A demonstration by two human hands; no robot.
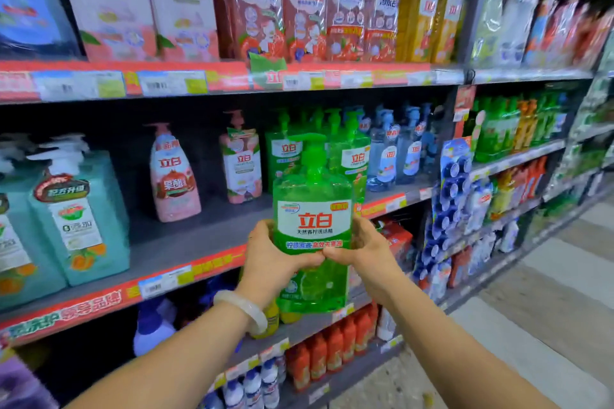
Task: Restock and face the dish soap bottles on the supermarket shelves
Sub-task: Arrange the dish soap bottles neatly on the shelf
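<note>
Far left of the green dish soap bottle, on the middle shelf: teal pump bottles standing upright, white pumps on top, labels somewhat blurred. Nearer the green bottle, still on that shelf, a pink curvy bottle and then a pink-and-white pump bottle, each standing alone and apart. Now the left hand, pale bangle on the wrist, fingers curled round the green bottle's left side, thumb laid across the front just under the label. Green dish soap bottle itself held upright in mid-air in front of the shelf edge, label facing out, pump on top, not resting on anything. Directly behind it, more green pump bottles lined up on the same shelf. Right hand wrapped round the bottle's right side, thumb tip almost meeting the left thumb across the front. Further right of the held bottle, clear blue-capped bottles, possibly two or three deep, hard to count in the blur. Above it all, a row of pink and red refill pouches.
</note>
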